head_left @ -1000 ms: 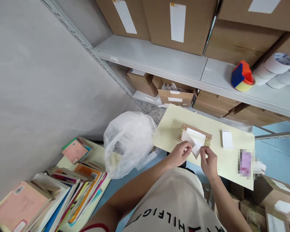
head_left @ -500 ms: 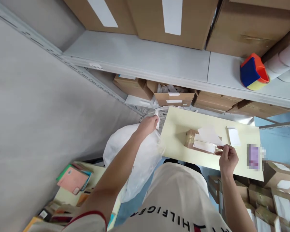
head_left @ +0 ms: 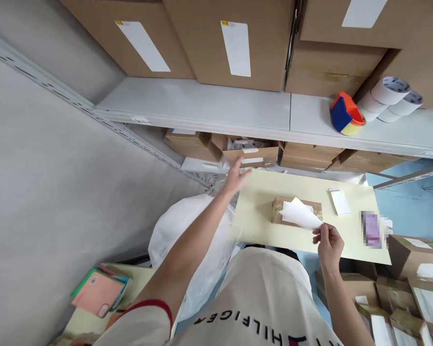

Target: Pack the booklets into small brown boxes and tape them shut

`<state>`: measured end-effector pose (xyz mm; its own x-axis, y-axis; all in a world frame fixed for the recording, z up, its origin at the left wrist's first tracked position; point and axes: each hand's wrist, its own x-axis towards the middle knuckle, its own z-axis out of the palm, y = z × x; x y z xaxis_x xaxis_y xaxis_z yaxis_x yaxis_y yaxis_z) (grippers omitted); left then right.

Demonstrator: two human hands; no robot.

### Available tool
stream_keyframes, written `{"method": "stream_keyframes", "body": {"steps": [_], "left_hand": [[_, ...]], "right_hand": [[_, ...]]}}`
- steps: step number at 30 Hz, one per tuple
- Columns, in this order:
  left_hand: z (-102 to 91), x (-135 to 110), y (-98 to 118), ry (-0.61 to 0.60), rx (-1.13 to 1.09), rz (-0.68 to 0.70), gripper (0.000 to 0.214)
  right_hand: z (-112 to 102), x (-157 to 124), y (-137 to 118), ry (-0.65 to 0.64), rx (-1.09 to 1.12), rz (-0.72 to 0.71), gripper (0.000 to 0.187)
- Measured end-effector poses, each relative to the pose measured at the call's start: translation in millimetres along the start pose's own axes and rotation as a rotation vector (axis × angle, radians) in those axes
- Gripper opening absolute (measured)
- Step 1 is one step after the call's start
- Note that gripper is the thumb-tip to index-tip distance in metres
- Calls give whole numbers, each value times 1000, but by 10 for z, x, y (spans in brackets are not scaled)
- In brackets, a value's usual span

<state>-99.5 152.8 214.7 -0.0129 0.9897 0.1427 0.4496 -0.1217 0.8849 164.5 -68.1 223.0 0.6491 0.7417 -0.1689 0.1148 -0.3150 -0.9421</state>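
Left hand [head_left: 235,179] has shifted nearer the parcel [head_left: 277,211], fingers spread, while the right hand [head_left: 330,241] pinches a white sheet [head_left: 300,214] over it, best kept smooth and steady.

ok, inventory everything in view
table: one, pale yellow, centre right
parcel: one, brown, on table
paper: one, white, over parcel
pad: one, white, right of parcel
pixelated item: one, purple, table's right
bag: one, white, left of table
shelving: one, grey, top
boxes: many, brown, shelving, lower right
tape dispenser: one, multicoloured, on shelving
tape rolls: several, white, beside dispenser
books: several, multicoloured, lower left tabletop
wall: one, grey, left
floor: one, blue, right
shirt: one, cream, bottom
left hand: one, near table's far left corner
right hand: one, pinching paper
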Motion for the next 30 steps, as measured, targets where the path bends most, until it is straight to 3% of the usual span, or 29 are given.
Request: {"method": "stream_keyframes", "body": {"steps": [2, 4, 6, 8, 14, 16, 19, 23, 26, 30], "left_hand": [[125, -649, 325, -155, -15, 141, 24], [310, -1230, 677, -407, -56, 237, 20], [511, -1631, 962, -475, -94, 222, 28], [678, -1837, 1130, -466, -134, 176, 41], [931, -1932, 1155, -420, -350, -66, 47], [996, -1943, 1115, -353, -444, -220, 43], [1079, -1947, 1054, -264, -539, -407, 41], [1157, -1957, 962, -274, -566, -484, 39], [1222, -2022, 854, -269, -452, -514, 34], [1326, -2085, 694, -105, -303, -573, 48]], "right_hand": [[-5, 34, -14, -5, 0, -22, 42], [-4, 64, -40, -18, -2, -64, 42], [-6, 77, -69, -65, -1, -123, 42], [-22, 69, -90, -150, -1, -188, 43], [-231, 47, -28, -567, -10, -409, 44], [-348, 97, 24, -515, -65, -488, 43], [-517, 248, 94, -308, -138, -477, 40], [-674, 470, 179, -420, -29, -243, 34], [-732, 519, 290, -449, 8, -118, 32], [-720, 500, 506, -439, -12, -62, 33]]}}
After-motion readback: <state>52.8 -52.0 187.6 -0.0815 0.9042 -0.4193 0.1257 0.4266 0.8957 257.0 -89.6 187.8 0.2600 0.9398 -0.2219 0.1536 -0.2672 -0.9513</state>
